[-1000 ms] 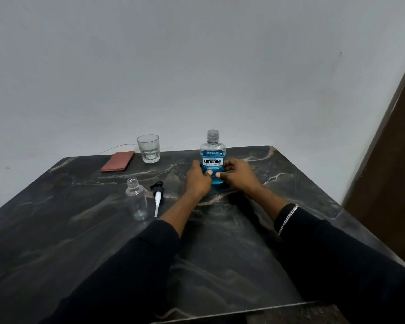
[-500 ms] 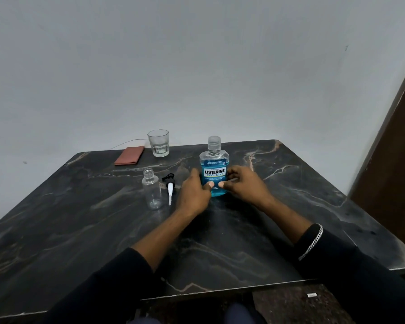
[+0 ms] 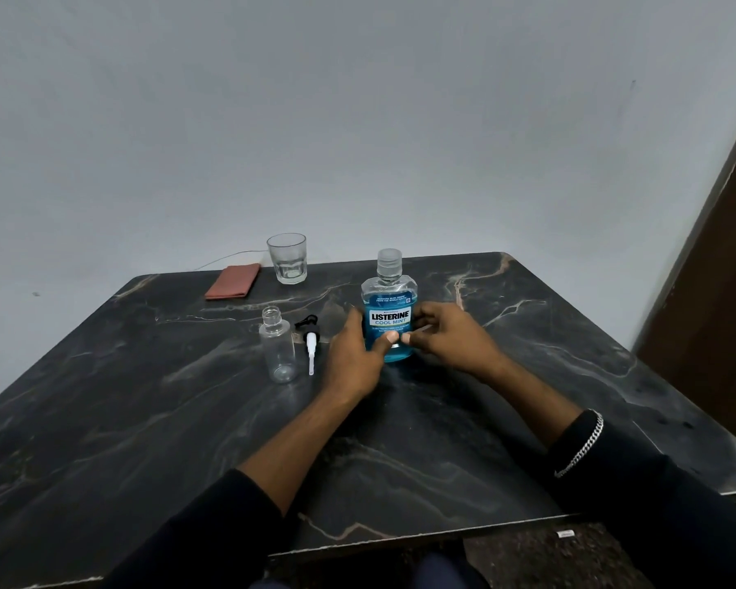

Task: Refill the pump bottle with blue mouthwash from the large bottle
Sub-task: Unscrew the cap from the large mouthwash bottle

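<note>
— Blue mouthwash is seen inside the large clear plastic bottle [image 3: 388,308], which stands upright on the dark marble-patterned table [image 3: 145,418]. By what is it held?

— It is grasped low on its body by both hands. The left hand [image 3: 351,354] is wrapped around one side and the right hand [image 3: 447,337] around the other, and both thumbs are laid on the front under the label. Its clear screw cap [image 3: 389,263] is on.

— And where is the thing to be filled?

— The small clear empty pump bottle [image 3: 278,348] is placed upright to the left of the left hand, apart from it, with its neck open. The black and white pump head [image 3: 309,340] is laid flat between this bottle and the left hand.

— What can go wrong from here?

— Several things, it is judged. The small neck is narrow and no funnel is seen, so liquid can be spilled on the table if the large bottle is tipped too quickly. The pump bottle is light and empty, so it can be knocked over by a wrist or by the stream if it is not steadied. The pump head can be pushed away when the left hand is moved. If the large body is squeezed once the cap is removed, mouthwash can be splashed out.
</note>
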